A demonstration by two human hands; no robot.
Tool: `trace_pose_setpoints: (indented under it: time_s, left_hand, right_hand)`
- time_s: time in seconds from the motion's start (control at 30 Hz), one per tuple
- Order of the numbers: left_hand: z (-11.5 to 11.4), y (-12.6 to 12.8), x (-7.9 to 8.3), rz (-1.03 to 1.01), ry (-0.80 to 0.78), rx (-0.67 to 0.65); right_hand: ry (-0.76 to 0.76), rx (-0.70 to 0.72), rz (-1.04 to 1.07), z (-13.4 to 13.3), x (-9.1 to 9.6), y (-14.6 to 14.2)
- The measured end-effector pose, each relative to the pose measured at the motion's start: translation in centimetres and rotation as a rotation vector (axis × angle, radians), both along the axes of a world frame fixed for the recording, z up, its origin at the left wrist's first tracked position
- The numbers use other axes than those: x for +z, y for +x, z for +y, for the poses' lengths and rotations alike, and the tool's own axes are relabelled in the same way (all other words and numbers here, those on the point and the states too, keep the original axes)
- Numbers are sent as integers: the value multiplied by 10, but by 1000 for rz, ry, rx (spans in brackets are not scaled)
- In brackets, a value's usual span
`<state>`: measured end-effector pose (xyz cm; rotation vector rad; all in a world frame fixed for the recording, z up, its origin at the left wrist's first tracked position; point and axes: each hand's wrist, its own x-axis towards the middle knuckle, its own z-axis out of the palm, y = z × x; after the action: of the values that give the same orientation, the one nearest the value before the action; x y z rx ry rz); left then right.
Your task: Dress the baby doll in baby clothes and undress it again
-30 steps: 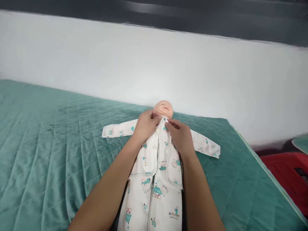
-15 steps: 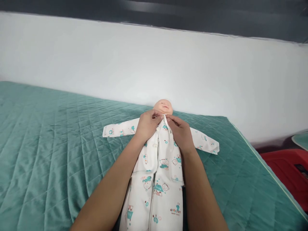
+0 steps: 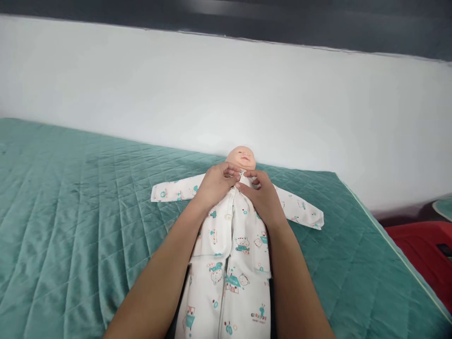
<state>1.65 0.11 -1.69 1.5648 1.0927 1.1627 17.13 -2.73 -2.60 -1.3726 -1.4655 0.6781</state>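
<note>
A baby doll point(image 3: 241, 157) lies on its back in a white printed baby shirt point(image 3: 243, 230), its sleeves spread to both sides. Matching white pants point(image 3: 229, 301) cover its lower part. My left hand point(image 3: 216, 184) pinches the left front edge of the shirt near the collar. Facing it, my right hand point(image 3: 262, 193) has thumb and fingers closed on the other front edge, just under the doll's chin. Along the front opening a pale button point(image 3: 229, 217) shows below my hands. My fingertips partly hide the collar.
Green quilted bedding point(image 3: 88, 212) spreads under the doll. Behind it rises a white wall point(image 3: 212, 89) with a dark band point(image 3: 318, 23) above. A red plastic chair point(image 3: 422, 254) stands beyond the right edge.
My right hand has shifted slightly down and toward the middle, its thumb now near my left fingertips. The shirt's upper front edges lie closer together.
</note>
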Motion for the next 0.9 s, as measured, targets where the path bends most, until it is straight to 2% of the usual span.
trace_pose_setpoints:
  time_s: [0.33, 0.9]
  left_hand:
    - [-7, 7, 9, 105, -23, 72]
    - [-5, 6, 7, -93, -126, 42]
  right_hand:
    - [-33, 29, 10, -6, 2, -2]
    - [-73, -16, -3, -6, 5, -4]
